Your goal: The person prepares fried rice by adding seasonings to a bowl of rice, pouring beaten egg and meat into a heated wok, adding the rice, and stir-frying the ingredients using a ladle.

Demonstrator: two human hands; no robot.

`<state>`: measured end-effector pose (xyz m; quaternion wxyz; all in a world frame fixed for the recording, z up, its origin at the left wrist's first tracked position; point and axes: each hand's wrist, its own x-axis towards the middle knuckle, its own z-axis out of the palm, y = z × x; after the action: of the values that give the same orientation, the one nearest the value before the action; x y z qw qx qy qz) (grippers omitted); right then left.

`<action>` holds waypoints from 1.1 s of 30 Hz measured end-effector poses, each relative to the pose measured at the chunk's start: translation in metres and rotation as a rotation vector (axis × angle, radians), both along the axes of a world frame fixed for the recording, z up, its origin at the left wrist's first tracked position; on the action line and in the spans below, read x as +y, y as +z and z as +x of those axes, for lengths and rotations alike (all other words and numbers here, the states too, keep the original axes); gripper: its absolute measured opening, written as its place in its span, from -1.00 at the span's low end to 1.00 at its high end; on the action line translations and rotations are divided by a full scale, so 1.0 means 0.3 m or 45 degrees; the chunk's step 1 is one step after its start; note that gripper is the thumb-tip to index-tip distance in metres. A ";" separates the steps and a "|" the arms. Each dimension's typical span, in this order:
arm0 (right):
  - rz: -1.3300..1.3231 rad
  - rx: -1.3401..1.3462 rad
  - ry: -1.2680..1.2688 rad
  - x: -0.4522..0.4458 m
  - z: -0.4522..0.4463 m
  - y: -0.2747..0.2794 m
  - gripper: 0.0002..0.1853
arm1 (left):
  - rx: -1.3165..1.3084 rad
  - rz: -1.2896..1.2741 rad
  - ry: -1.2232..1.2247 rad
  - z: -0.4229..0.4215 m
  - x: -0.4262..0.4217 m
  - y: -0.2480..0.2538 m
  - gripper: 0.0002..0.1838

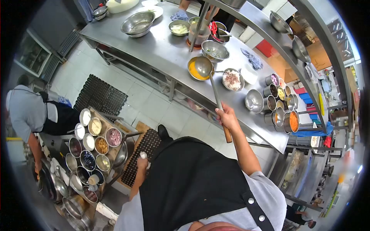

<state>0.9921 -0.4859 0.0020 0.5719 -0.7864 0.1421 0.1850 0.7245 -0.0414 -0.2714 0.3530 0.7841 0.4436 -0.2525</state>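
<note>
My right hand (228, 116) is wrapped round the wooden-ended handle of a long metal ladle (203, 67). The ladle's bowl rests over a metal bowl of yellow-orange liquid (194, 69) on the steel table. Beside it sit a bowl of rice with reddish bits (232, 79) and a metal bowl with a little green in it (215, 51). Low at my left side, my left hand (143, 161) is closed round something white, perhaps a cloth, too small to make out.
Containers of chopped ingredients (293, 121) stand at the steel table's (165, 46) right end, under a metal shelf. A rack of filled pots (102, 145) is at left, near a co-worker (32, 111) at a wok. Black mats (99, 95) lie on the floor.
</note>
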 end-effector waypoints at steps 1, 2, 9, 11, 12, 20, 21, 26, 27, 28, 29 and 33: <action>-0.013 0.007 -0.011 0.008 0.002 0.011 -0.49 | -0.029 0.056 -0.094 0.101 0.001 0.025 -0.52; -0.011 0.029 -0.013 0.017 0.008 0.023 -0.45 | -0.161 0.038 -0.205 0.192 0.012 0.018 -0.51; 0.084 0.177 -0.115 0.085 0.017 0.057 -0.40 | -0.910 -0.150 -0.732 0.938 -0.155 0.284 -0.56; 0.131 0.223 -0.134 0.096 0.023 0.065 -0.36 | -1.166 -0.208 -0.914 1.104 -0.264 0.416 -0.56; 0.181 0.247 -0.156 0.100 0.027 0.066 -0.42 | -1.251 -0.161 -1.000 1.178 -0.323 0.425 -0.56; 0.686 0.451 -0.244 0.013 0.093 0.067 -0.77 | -1.071 -0.106 -1.263 1.449 -0.620 0.580 -0.60; 0.795 0.487 -0.267 -0.003 0.097 0.074 -0.80 | -1.040 -0.115 -1.258 1.445 -0.642 0.573 -0.61; 1.048 0.599 -0.241 -0.112 0.143 0.117 -0.86 | -0.982 -0.049 -1.187 1.415 -0.725 0.559 -0.64; 1.098 0.647 -0.228 -0.141 0.152 0.117 -0.83 | -0.987 -0.042 -1.172 1.414 -0.738 0.543 -0.64; 1.146 0.700 -0.220 -0.172 0.155 0.116 -0.80 | -0.988 -0.040 -1.158 1.404 -0.756 0.553 -0.65; 1.152 0.711 -0.207 -0.202 0.158 0.118 -0.80 | -0.979 -0.027 -1.149 1.390 -0.776 0.560 -0.65; 1.215 0.797 -0.102 -0.308 0.198 0.146 -0.67 | -1.083 0.066 -0.898 1.297 -0.827 0.535 -0.60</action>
<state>1.0516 -0.5782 0.0458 0.8010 -0.3429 0.2351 0.4308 1.1135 -0.2895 -0.1109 0.3757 0.9265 -0.0214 -0.0055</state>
